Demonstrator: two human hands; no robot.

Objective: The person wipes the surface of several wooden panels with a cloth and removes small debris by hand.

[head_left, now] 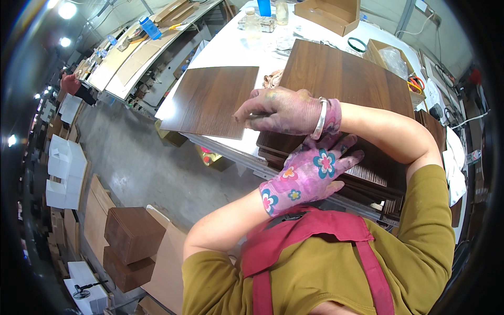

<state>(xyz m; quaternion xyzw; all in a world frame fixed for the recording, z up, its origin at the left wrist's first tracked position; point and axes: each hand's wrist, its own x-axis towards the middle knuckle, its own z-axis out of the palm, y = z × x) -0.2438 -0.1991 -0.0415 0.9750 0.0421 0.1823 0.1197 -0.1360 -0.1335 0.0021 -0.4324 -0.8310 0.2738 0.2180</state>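
Observation:
My left hand (pixel 310 170), in a pink flowered glove, lies with its fingers apart against the near side of a stack of dark brown wood-grain boards (pixel 346 68). Above it my right hand (pixel 286 111) reaches across to the left, in a stained pinkish glove with a silver bangle at the wrist. Its fingers are bent together near the right edge of a single brown board (pixel 215 100); whether something small is in them is hidden. That board lies on the white table (pixel 210 52) and juts over its front edge. A crumpled brownish rag (pixel 273 79) sits just behind the right hand.
Farther back on the table stand a clear bottle (pixel 252 23), a blue cup (pixel 264 7), an open cardboard box (pixel 331 16) and a roll of green tape (pixel 357 44). Brown boxes (pixel 134 233) stand on the floor at left. A person (pixel 76 86) is beside another bench.

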